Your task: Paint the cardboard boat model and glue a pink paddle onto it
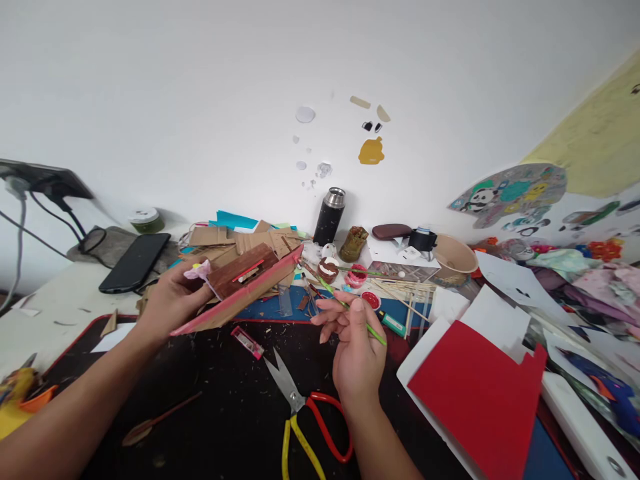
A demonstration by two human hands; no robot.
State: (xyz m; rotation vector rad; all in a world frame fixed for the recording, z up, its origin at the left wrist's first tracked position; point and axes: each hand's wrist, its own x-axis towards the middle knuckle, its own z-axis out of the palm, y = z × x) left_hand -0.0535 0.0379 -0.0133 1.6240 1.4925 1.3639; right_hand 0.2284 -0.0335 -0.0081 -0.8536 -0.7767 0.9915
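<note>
My left hand point(177, 300) is closed on a small cardboard model point(245, 287), tilted above the desk. The model has a brown painted face, a pink-edged side and a small pink and white piece at its left end. Between the thumb and fingers of my right hand point(357, 340) is a thin green brush point(376, 335), its far end pointing up and left toward the model. Behind the hands stand a small open pot of red paint point(371, 300) and a brown and white pot point(328, 268).
Scissors point(295, 400) with red and yellow handles lie on the black mat point(225, 427). A red sheet point(480, 393) is at the right, a black flask point(329, 219) by the wall. A phone point(135, 263) lies at the left, near cardboard scraps point(210, 236).
</note>
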